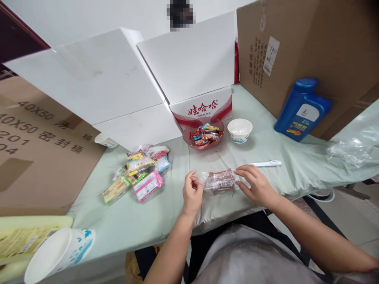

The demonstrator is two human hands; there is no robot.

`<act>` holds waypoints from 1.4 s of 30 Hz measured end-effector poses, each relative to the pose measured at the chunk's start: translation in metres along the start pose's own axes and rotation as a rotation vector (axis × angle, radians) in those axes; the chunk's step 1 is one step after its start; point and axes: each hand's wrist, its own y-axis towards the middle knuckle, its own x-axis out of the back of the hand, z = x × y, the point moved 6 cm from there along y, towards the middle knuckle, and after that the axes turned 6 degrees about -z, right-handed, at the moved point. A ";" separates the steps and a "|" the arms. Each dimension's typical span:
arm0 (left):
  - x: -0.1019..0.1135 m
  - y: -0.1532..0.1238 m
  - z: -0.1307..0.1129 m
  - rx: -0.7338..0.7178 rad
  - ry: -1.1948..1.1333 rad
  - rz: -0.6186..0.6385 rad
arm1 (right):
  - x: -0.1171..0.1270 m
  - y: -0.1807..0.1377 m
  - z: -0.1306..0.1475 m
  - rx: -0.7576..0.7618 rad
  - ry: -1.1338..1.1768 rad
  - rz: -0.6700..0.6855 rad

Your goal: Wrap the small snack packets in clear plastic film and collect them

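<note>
A clear plastic packet with reddish-brown wrapped snacks inside point(222, 180) lies near the front edge of the cloth-covered table. My left hand point(192, 194) is at its left end, fingers curled, with crinkled clear film between thumb and fingertips. At the opposite end, my right hand point(255, 184) has its fingers stretched out and spread, the tips touching or very close to the wrapper. Just beyond the right hand lies a white plastic-handled tool point(268, 163), its left end partly hidden. Behind the packet stands a pinkish clear bowl point(202, 144) holding several small wrapped snacks.
A white paper bowl point(239, 136) stands beside the pink bowl. Several bagged snacks point(143, 169) are piled to the left. A blue bottle point(302, 110) leans right, near crumpled plastic point(351, 152). White boxes point(189, 59) and cardboard boxes point(44, 150) border the table. A paper cup point(60, 254) is front left.
</note>
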 end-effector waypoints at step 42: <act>0.007 -0.032 -0.067 -0.454 0.589 0.513 | -0.049 0.050 0.025 0.195 0.010 0.321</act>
